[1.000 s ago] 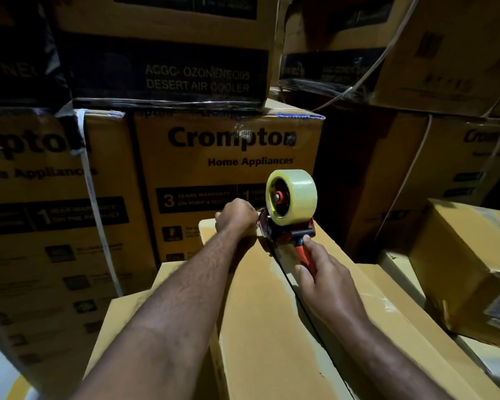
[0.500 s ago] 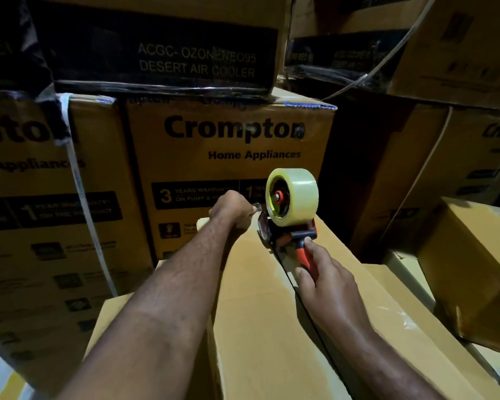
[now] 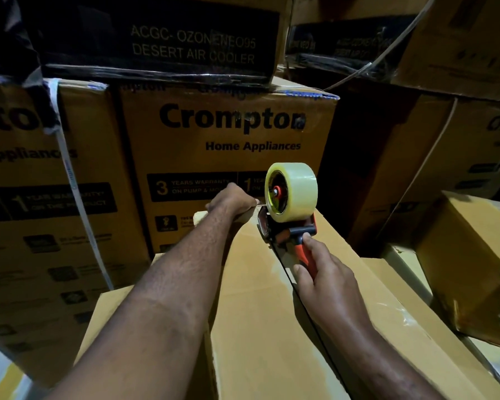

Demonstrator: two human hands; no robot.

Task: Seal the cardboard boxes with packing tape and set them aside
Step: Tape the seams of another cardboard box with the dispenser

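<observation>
- As only the head view is given, everything is told from it: the cardboard box (image 3: 257,298) to be sealed lies lengthwise before the person, top upward, and the dark seam (image 3: 303,307) between its flaps runs away from the camera.
- The tape dispenser (image 3: 286,229) is set on the far end of this seam. Its orange handle is gripped by the right hand (image 3: 326,275), with the fingers wrapped round it. It is judged to be held so in order to be drawn back along the seam.
- The packing tape (image 3: 295,192), a pale roll, stands upright on the dispenser.
- The left hand (image 3: 231,200) is closed as a fist at the far edge of the box. A thin pale strip runs from it to the dispenser, so the free end of the tape is judged to be pinched and anchored there. The fingertips themselves are hidden.
- Most of the seam appears not yet taped.
- Close behind is seen a printed Crompton carton (image 3: 228,145) with a dark carton (image 3: 162,44) stacked on it, so little room is left beyond the far edge.
- A smaller box (image 3: 471,255) lies near on the right, and a white strap (image 3: 78,220) hangs over the left carton (image 3: 20,226). Neither lies on the seam.
</observation>
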